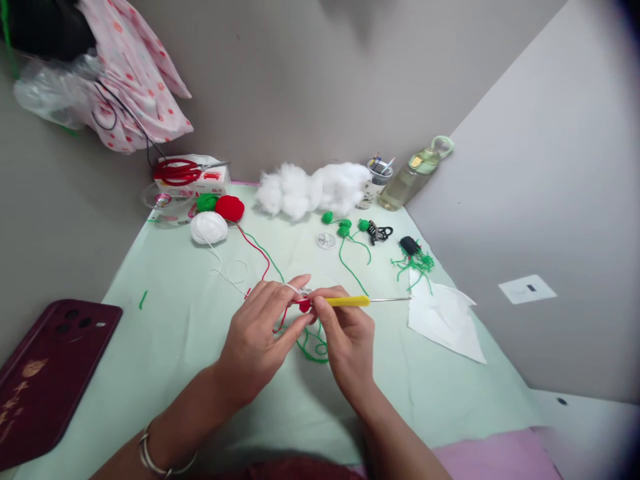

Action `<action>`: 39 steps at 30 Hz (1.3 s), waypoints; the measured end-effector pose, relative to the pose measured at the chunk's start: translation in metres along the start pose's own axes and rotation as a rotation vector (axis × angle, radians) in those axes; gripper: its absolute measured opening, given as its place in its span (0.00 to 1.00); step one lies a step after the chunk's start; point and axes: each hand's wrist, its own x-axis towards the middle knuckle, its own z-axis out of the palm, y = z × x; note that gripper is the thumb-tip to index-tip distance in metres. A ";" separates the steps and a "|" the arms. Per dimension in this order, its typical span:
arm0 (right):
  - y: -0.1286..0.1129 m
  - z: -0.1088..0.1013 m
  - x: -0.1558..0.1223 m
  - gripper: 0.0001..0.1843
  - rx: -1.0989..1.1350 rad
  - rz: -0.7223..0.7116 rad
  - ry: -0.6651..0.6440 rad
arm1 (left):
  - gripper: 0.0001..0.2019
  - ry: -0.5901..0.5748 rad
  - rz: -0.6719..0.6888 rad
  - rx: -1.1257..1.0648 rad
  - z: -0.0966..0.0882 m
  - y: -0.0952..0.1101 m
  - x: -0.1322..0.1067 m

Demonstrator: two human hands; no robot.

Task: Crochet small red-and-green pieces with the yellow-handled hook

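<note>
My left hand (263, 327) pinches a small red and white crochet piece (305, 305) at the middle of the table, with white yarn running over its fingers. In my right hand (347, 333) is a yellow-handled crochet hook (349, 301), its metal shaft pointing right; the fingertips also meet the red piece. Red yarn (257, 245) and thin green yarn trail from the hands toward the yarn balls. Below the fingers lies a loose loop of green yarn (314, 352). The exact grip on the piece is partly hidden by my fingers.
At the back left are a white yarn ball (209, 228), a red yarn ball (230, 209) and red scissors (180, 172) on a box. White stuffing (313, 190), green crocheted balls (344, 228), a hair claw (379, 232) and a bottle (413, 177) stand behind. A phone (60, 373) lies left, white paper (445, 313) right.
</note>
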 end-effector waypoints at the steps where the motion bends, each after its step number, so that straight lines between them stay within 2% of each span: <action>1: 0.000 0.001 -0.001 0.09 -0.016 -0.014 0.009 | 0.19 -0.006 -0.004 0.016 0.000 0.000 0.000; 5: 0.001 0.003 -0.002 0.09 -0.142 -0.153 0.006 | 0.17 -0.030 -0.004 0.056 -0.001 -0.002 0.000; 9: 0.000 0.002 -0.002 0.11 -0.238 -0.299 -0.001 | 0.18 -0.011 -0.032 0.005 -0.002 -0.001 -0.001; 17: 0.006 -0.008 -0.001 0.17 -0.199 -0.367 -0.093 | 0.10 0.003 -0.340 -0.258 -0.011 0.004 0.004; 22: 0.003 -0.004 -0.003 0.19 -0.257 -0.438 -0.017 | 0.14 0.019 -0.440 -0.356 -0.009 0.006 0.004; 24: 0.003 -0.003 -0.006 0.21 -0.303 -0.475 0.009 | 0.16 0.017 -0.585 -0.485 -0.007 0.009 0.004; 27: 0.009 -0.005 -0.012 0.26 -0.393 -0.546 0.061 | 0.23 -0.019 -0.832 -0.835 -0.006 0.015 0.006; 31: 0.017 -0.010 -0.018 0.29 -0.506 -0.717 0.084 | 0.29 -0.166 -1.031 -1.279 -0.007 0.016 0.006; 32: 0.017 -0.012 -0.017 0.29 -0.474 -0.716 0.069 | 0.29 -0.195 -1.063 -1.337 -0.008 0.015 0.006; 34: 0.012 -0.013 -0.012 0.28 -0.331 -0.619 0.031 | 0.28 -0.214 -1.091 -1.388 -0.010 0.012 0.007; 36: 0.004 -0.014 -0.006 0.22 -0.189 -0.461 -0.048 | 0.28 -0.199 -1.084 -1.368 -0.012 0.008 0.008; 39: -0.005 -0.016 0.000 0.15 -0.036 -0.313 -0.068 | 0.31 -0.178 -1.055 -1.290 -0.015 0.005 0.011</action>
